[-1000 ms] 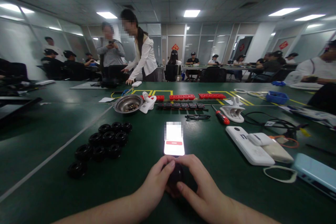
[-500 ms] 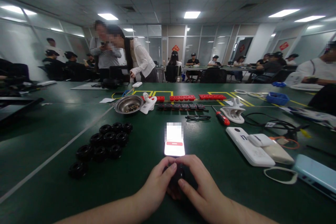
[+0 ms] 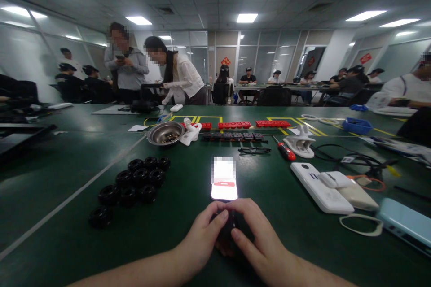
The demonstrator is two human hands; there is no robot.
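Observation:
Both hands are cupped around a dark, glossy black part (image 3: 229, 224) just in front of the lit phone (image 3: 224, 192). My left hand (image 3: 207, 228) has its thumb and fingers closed on the left side of it. From the other side my right hand (image 3: 254, 228) curls over it, thumb low and forefinger along the top. Much of the part is hidden by the fingers, so its full shape does not show. Several round black ring-shaped parts (image 3: 139, 176) lie grouped to the left on the green table (image 3: 182, 184).
A metal bowl (image 3: 153, 138) of small brass-coloured pieces stands ahead, beside a white clip stand (image 3: 191, 136). Beyond the phone lie glasses (image 3: 254, 150), a black strip (image 3: 232, 137) and red trays (image 3: 234, 124). Rightward are a screwdriver (image 3: 287, 150), white power bank (image 3: 319, 188) and light-blue box (image 3: 407, 222).
My hands stay almost in place; the black part has shifted slightly between them, showing less of its glossy face. In the background, the two standing people have moved, one straightening up.

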